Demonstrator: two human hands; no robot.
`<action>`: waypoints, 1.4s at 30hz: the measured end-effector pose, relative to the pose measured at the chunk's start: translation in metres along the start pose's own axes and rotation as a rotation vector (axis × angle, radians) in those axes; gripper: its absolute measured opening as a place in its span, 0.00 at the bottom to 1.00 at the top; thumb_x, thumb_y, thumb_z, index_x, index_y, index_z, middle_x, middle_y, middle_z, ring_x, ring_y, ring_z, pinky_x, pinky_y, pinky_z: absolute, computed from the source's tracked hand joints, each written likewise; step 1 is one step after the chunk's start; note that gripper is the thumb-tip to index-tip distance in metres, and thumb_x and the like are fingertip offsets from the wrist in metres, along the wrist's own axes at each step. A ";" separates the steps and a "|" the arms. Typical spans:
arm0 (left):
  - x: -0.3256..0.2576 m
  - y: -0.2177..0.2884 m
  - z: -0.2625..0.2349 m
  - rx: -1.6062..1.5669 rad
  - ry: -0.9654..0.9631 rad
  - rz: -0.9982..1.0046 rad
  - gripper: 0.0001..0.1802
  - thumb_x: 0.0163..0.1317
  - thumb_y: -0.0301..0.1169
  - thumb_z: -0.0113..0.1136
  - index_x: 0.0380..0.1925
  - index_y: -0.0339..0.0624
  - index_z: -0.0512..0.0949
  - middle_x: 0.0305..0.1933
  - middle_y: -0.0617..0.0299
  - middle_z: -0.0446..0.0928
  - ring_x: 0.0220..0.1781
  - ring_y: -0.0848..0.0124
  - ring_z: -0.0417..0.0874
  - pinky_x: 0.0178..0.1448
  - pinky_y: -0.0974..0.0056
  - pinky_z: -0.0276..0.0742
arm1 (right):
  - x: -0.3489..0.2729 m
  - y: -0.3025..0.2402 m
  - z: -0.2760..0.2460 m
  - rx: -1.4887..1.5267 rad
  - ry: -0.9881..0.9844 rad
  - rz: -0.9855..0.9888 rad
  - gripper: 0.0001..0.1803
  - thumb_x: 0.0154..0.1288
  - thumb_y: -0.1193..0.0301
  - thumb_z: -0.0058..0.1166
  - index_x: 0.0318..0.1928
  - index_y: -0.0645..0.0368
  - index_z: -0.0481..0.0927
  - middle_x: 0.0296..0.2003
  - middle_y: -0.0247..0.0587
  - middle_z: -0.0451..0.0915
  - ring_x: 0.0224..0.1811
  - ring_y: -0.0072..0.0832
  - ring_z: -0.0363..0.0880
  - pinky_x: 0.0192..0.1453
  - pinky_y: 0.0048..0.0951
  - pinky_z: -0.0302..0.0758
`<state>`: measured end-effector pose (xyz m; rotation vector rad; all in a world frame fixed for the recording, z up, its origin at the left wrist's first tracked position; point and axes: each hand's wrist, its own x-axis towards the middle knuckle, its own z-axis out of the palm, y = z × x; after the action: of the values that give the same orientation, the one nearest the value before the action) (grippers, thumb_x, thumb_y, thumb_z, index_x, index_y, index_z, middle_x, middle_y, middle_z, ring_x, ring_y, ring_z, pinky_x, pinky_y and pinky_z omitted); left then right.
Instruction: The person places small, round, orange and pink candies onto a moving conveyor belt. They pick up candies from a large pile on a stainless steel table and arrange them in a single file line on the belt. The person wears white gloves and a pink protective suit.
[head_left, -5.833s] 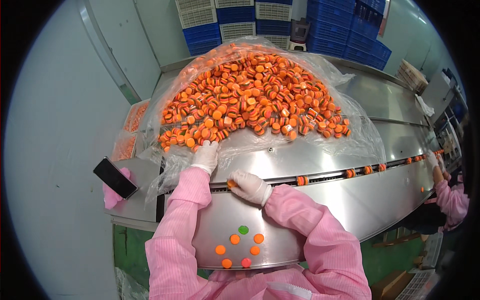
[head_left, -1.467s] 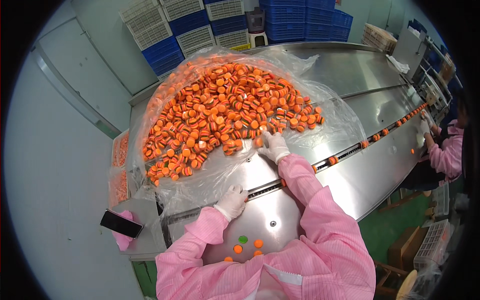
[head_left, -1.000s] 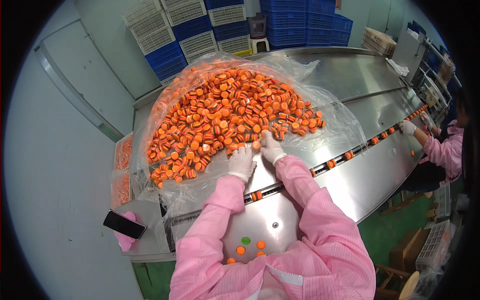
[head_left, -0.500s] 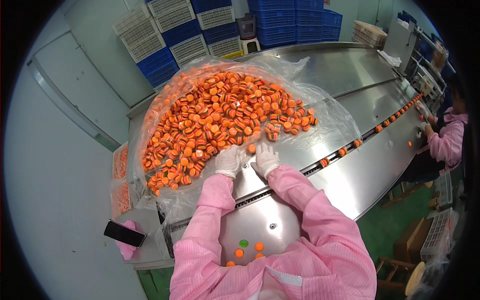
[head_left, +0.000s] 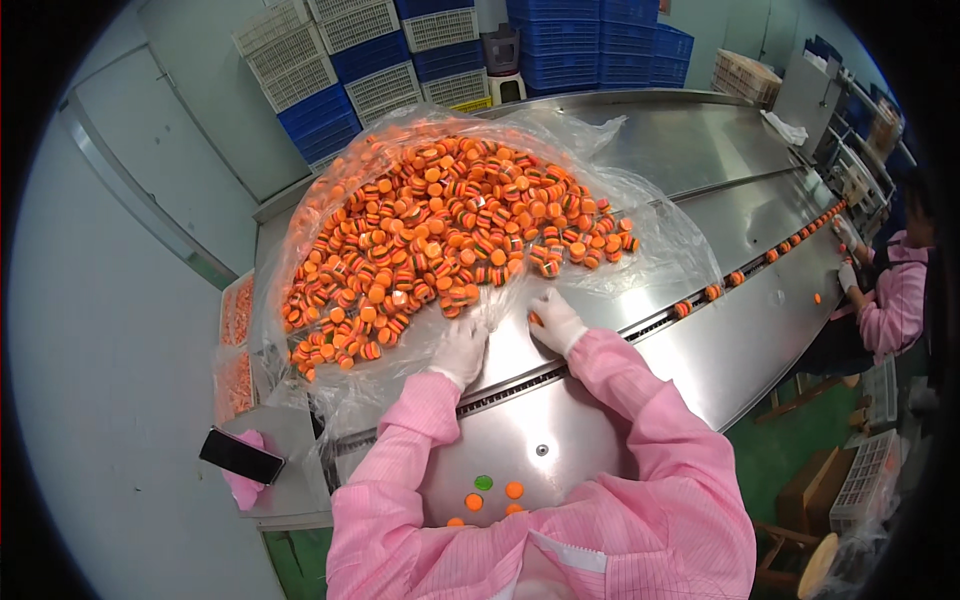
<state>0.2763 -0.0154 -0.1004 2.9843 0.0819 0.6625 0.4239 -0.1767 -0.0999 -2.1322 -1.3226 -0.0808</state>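
A big heap of small round orange pieces with coloured layers lies on a clear plastic sheet spread over a steel table. My left hand, in a white glove, rests on the sheet at the heap's near edge, fingers apart and nothing seen in them. My right hand, also gloved, is just to its right, with its fingertips closed on one orange piece. Both pink sleeves reach up from the lower edge. A slotted track in front of the hands carries single orange pieces off to the right.
Orange and green buttons sit on the steel panel near my body. A black phone lies on a pink cloth at the left corner. Another person in pink works at the track's far right. Blue and white crates are stacked behind.
My left hand has come up from the track to the heap's near edge beside my right hand. My right hand has pulled back from the heap with an orange piece at its fingertips.
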 end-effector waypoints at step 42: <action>-0.073 -0.012 -0.077 -1.342 -0.515 -0.816 0.13 0.54 0.21 0.51 0.40 0.41 0.74 0.35 0.66 0.68 0.28 0.78 0.71 0.28 0.74 0.70 | 0.012 -0.044 0.010 1.166 -0.311 0.597 0.16 0.56 0.76 0.53 0.45 0.56 0.67 0.31 0.38 0.74 0.30 0.24 0.75 0.32 0.22 0.73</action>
<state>0.1774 -0.0035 -0.0630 1.5073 0.5210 -0.1697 0.3908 -0.1482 -0.0827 -1.3974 -0.5288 1.0340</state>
